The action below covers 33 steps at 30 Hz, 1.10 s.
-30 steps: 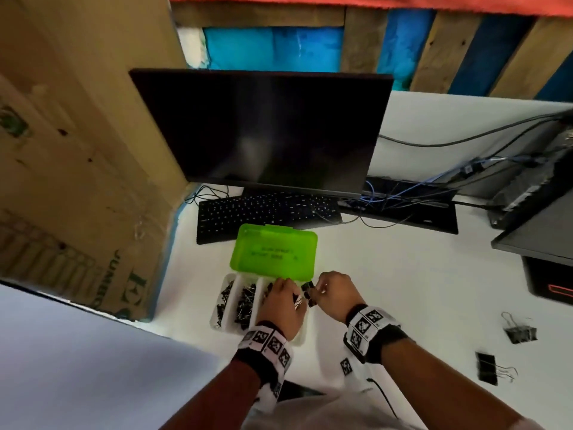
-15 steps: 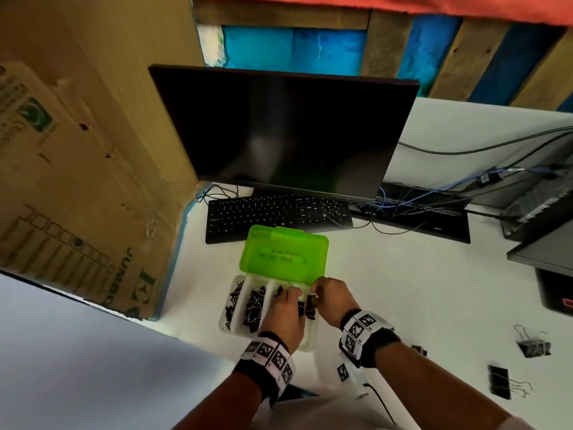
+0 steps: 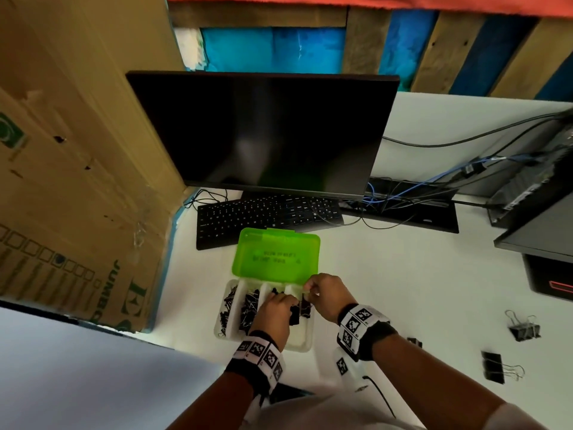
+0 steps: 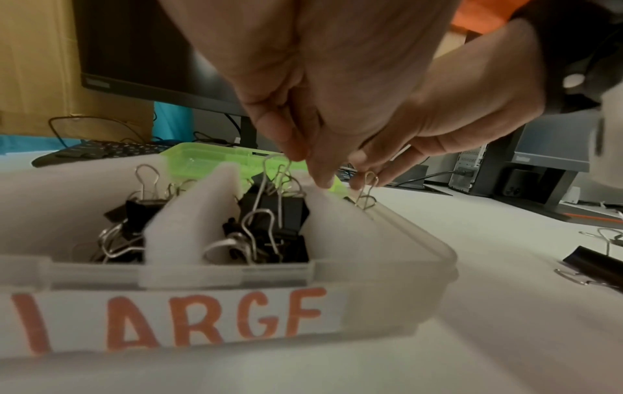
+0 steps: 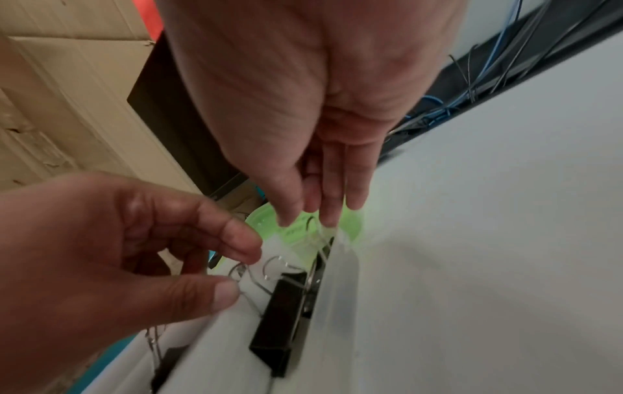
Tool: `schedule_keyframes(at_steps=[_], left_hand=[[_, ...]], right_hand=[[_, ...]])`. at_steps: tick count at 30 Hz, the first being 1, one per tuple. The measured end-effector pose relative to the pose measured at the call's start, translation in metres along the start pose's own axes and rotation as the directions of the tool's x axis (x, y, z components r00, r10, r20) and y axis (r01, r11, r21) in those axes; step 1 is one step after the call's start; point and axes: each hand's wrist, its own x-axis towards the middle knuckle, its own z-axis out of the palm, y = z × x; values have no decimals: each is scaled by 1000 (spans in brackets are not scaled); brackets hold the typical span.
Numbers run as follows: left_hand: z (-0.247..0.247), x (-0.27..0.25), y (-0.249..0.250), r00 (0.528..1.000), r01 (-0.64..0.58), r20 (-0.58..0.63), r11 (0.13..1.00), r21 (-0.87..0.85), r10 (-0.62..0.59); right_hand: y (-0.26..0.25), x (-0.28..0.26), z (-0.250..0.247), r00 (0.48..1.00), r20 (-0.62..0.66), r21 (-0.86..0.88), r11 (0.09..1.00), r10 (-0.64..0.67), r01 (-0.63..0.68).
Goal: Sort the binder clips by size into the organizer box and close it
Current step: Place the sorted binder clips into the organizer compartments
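The clear organizer box (image 3: 299,344) lies open, its green lid (image 3: 276,256) flipped back toward the keyboard. Black binder clips fill the left compartments (image 3: 249,308). My left hand (image 3: 286,301) is over the box and pinches the wire handle of a black clip (image 4: 273,210) in the compartment above the "LARGE" label (image 4: 175,320). My right hand (image 3: 308,288) pinches the wire loop (image 4: 367,190) of a black clip (image 5: 286,312) standing in the rightmost compartment. Which clip body each wire belongs to is partly hidden by the divider (image 4: 192,213).
Loose binder clips lie on the white table at the right: (image 3: 524,328), (image 3: 494,366) and a small one (image 3: 414,341). A keyboard (image 3: 269,217) and monitor (image 3: 263,131) stand behind the box. A cardboard box (image 3: 77,181) walls the left; cables and computers crowd the right.
Both hands have moved forward and down from above the box's right edge into its right compartments, taking the clip with them. The head view has shifted.
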Motion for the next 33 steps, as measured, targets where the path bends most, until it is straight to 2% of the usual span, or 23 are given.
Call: schedule_keyframes(at_steps=[2,4,6,9,12,14,17,19,21,23,26,29,33], left_hand=[[-3,5,1,1000,-9,-21,1000,-17,9],[-4,11,8,997,-45,-59,999,-4,45],[-4,19,24,992,-100,-77,994,47,103],[10,30,60,971,-237,-17,970,47,238],[40,33,103,915,-369,149,927,-72,376],[64,32,130,844,-425,300,895,-133,445],[94,33,165,756,-454,434,870,-192,491],[111,35,180,747,-410,504,897,-163,433],[122,38,190,793,-336,512,938,-85,330],[127,41,195,840,-286,475,958,-24,263],[128,44,195,861,-241,460,970,-4,216],[123,42,188,869,-230,437,971,-57,232],[106,33,177,900,-171,361,960,-221,243]], right_hand=[[8,-7,-13,998,-49,-13,999,-40,39],[25,-15,-30,997,-69,-26,999,-22,20],[52,-27,-50,994,-98,-31,998,52,-55],[100,-54,-85,956,-201,-76,970,213,-232],[147,-91,-119,872,-287,-144,882,396,-448],[174,-119,-135,803,-308,-183,797,510,-576],[206,-158,-145,694,-292,-207,665,658,-717],[223,-178,-141,630,-248,-202,596,736,-777],[236,-188,-132,597,-205,-173,572,775,-802],[243,-190,-124,628,-209,-124,617,749,-777],[242,-179,-117,762,-227,-139,754,607,-642],[225,-159,-112,884,-172,-223,857,434,-464],[189,-132,-107,950,-43,-195,930,311,-313]])
